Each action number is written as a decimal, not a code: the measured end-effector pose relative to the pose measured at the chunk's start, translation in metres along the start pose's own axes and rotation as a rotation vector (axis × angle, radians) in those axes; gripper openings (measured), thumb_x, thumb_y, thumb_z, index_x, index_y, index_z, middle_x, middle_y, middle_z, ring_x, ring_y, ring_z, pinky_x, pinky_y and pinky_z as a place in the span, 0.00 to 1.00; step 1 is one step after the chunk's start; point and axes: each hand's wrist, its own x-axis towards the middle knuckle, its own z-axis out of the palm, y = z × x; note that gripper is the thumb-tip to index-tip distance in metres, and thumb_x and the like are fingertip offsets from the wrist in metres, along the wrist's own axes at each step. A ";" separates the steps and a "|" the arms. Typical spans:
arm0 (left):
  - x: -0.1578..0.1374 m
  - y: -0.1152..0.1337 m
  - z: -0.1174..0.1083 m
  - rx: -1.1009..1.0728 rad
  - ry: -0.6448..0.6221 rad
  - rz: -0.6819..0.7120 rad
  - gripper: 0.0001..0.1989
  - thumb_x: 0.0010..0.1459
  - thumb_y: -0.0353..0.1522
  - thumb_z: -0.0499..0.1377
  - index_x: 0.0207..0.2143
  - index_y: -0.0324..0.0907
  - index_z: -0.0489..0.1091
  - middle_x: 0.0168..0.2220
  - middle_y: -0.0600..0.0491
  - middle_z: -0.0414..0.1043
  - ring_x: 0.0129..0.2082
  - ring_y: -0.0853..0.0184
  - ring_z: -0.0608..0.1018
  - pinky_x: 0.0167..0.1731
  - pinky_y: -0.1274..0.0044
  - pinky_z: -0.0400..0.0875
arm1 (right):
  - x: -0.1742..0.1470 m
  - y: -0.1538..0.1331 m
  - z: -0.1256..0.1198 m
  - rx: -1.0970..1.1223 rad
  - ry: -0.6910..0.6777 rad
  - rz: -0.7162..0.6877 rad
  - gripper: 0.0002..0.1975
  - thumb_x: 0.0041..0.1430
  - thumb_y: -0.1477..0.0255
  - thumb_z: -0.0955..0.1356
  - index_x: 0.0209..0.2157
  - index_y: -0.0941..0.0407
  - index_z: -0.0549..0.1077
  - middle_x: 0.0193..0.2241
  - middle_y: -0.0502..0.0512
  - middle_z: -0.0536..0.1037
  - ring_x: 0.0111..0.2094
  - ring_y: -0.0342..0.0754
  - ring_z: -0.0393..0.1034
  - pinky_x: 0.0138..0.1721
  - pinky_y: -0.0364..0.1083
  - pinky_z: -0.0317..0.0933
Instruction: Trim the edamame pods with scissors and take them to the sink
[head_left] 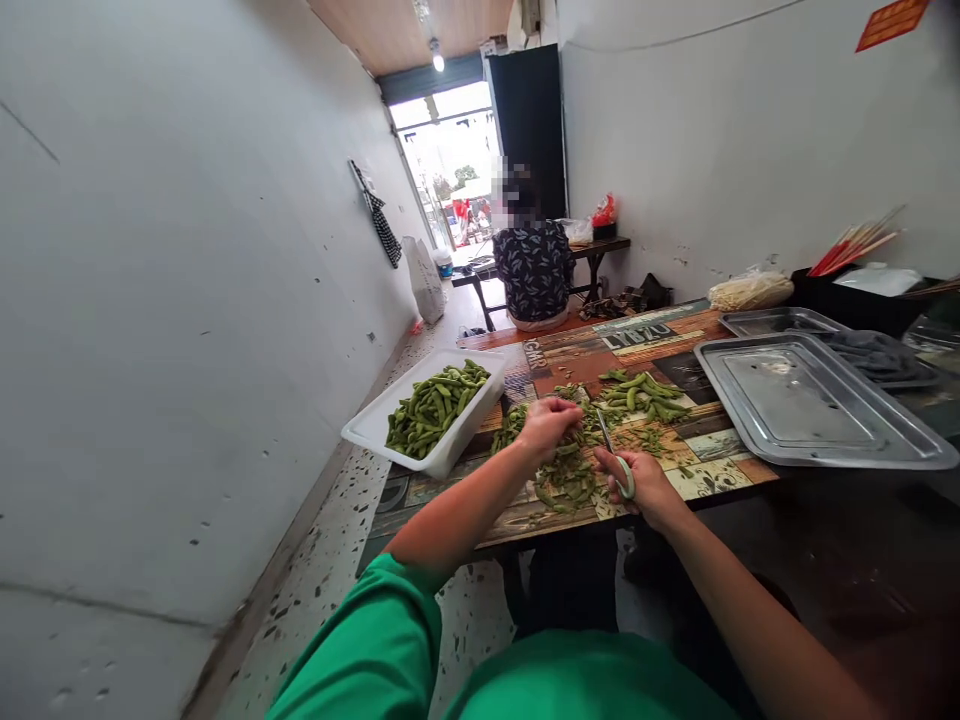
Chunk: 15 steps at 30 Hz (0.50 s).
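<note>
My right hand (637,480) is closed round the pale handles of a pair of scissors (604,432), whose blades point up and away over the table. Close to the blade tips, my left hand (551,428) is in a pinch; whatever its fingertips hold is too small to make out. Beneath both hands lie cut green trimmings (566,485). A small heap of green bean pods (641,393), which look like edamame, rests beyond my right hand. To the left, a white plastic tub (469,430) holds a larger pile of pods (437,405).
Metal trays (814,400) cover the table's right side. Behind them are a plastic bag of pale sticks (750,288) and a black box with red-ended skewers (855,245). A person (532,265) sits beyond the patterned table (517,520), facing away. A white wall (187,300) runs along the left.
</note>
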 end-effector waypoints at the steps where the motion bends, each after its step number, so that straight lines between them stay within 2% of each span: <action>1: 0.004 0.012 -0.015 0.145 0.094 0.141 0.05 0.50 0.26 0.65 0.28 0.36 0.71 0.23 0.54 0.71 0.23 0.72 0.73 0.28 0.79 0.67 | 0.001 0.000 -0.002 0.023 -0.011 0.019 0.26 0.44 0.49 0.75 0.26 0.58 0.71 0.14 0.48 0.67 0.12 0.40 0.61 0.08 0.36 0.44; 2: 0.008 0.027 -0.033 0.323 0.198 0.287 0.02 0.53 0.27 0.63 0.31 0.37 0.72 0.26 0.53 0.73 0.26 0.71 0.75 0.32 0.78 0.68 | 0.001 0.000 -0.005 0.046 -0.016 0.028 0.25 0.44 0.50 0.76 0.27 0.58 0.71 0.14 0.48 0.68 0.13 0.41 0.62 0.08 0.36 0.45; 3: 0.012 0.043 -0.052 0.524 0.336 0.403 0.03 0.55 0.27 0.61 0.34 0.38 0.73 0.30 0.52 0.75 0.31 0.69 0.76 0.37 0.77 0.69 | 0.001 0.000 -0.009 0.070 -0.015 0.030 0.25 0.45 0.50 0.76 0.27 0.58 0.72 0.15 0.49 0.69 0.13 0.41 0.62 0.08 0.36 0.46; 4: 0.016 0.059 -0.071 0.740 0.484 0.460 0.06 0.56 0.27 0.59 0.37 0.39 0.74 0.35 0.50 0.76 0.36 0.67 0.77 0.41 0.75 0.68 | 0.001 0.000 -0.012 0.096 -0.013 0.027 0.24 0.45 0.51 0.76 0.27 0.59 0.72 0.15 0.49 0.69 0.14 0.41 0.63 0.08 0.36 0.47; 5: 0.020 0.074 -0.087 0.959 0.588 0.448 0.09 0.56 0.26 0.58 0.40 0.39 0.73 0.39 0.47 0.77 0.40 0.64 0.77 0.45 0.73 0.67 | 0.001 0.000 -0.015 0.124 -0.008 0.020 0.24 0.46 0.52 0.76 0.27 0.59 0.72 0.16 0.49 0.69 0.14 0.42 0.64 0.08 0.36 0.47; 6: 0.025 0.086 -0.100 1.176 0.641 0.363 0.11 0.54 0.25 0.58 0.41 0.38 0.74 0.42 0.45 0.76 0.44 0.60 0.76 0.47 0.70 0.65 | 0.001 0.000 -0.018 0.157 -0.001 0.012 0.24 0.46 0.52 0.77 0.28 0.59 0.73 0.16 0.49 0.69 0.15 0.42 0.64 0.09 0.36 0.48; 8: 0.036 0.100 -0.109 1.521 0.601 0.162 0.12 0.52 0.25 0.60 0.40 0.36 0.75 0.45 0.39 0.75 0.48 0.53 0.75 0.51 0.63 0.62 | 0.000 0.001 -0.024 0.244 0.019 -0.011 0.26 0.44 0.50 0.77 0.28 0.59 0.73 0.16 0.49 0.69 0.16 0.42 0.64 0.09 0.36 0.48; 9: 0.041 0.100 -0.104 1.635 0.539 0.122 0.12 0.52 0.26 0.59 0.40 0.36 0.75 0.45 0.38 0.75 0.49 0.52 0.74 0.52 0.61 0.60 | 0.000 0.002 -0.027 0.299 0.028 -0.024 0.27 0.43 0.49 0.77 0.29 0.59 0.74 0.17 0.49 0.69 0.16 0.41 0.64 0.09 0.36 0.49; 11: 0.051 0.089 -0.074 1.721 0.353 0.200 0.13 0.55 0.27 0.57 0.42 0.37 0.76 0.46 0.39 0.76 0.49 0.53 0.74 0.52 0.62 0.60 | 0.001 0.002 -0.032 0.426 0.060 -0.042 0.29 0.42 0.48 0.78 0.30 0.60 0.74 0.17 0.49 0.68 0.17 0.41 0.64 0.10 0.36 0.50; 13: 0.060 0.066 -0.028 1.642 0.116 0.365 0.14 0.60 0.31 0.54 0.44 0.41 0.77 0.45 0.43 0.77 0.47 0.58 0.76 0.50 0.68 0.64 | 0.002 0.002 -0.037 0.546 0.076 -0.033 0.29 0.42 0.48 0.78 0.30 0.60 0.74 0.18 0.48 0.68 0.18 0.40 0.64 0.10 0.36 0.51; 15: 0.071 0.039 0.022 1.498 -0.101 0.428 0.15 0.61 0.38 0.55 0.42 0.43 0.79 0.42 0.45 0.78 0.43 0.60 0.77 0.44 0.73 0.67 | 0.003 0.002 -0.041 0.631 0.072 -0.010 0.27 0.44 0.49 0.77 0.31 0.60 0.74 0.18 0.47 0.67 0.18 0.40 0.63 0.10 0.36 0.51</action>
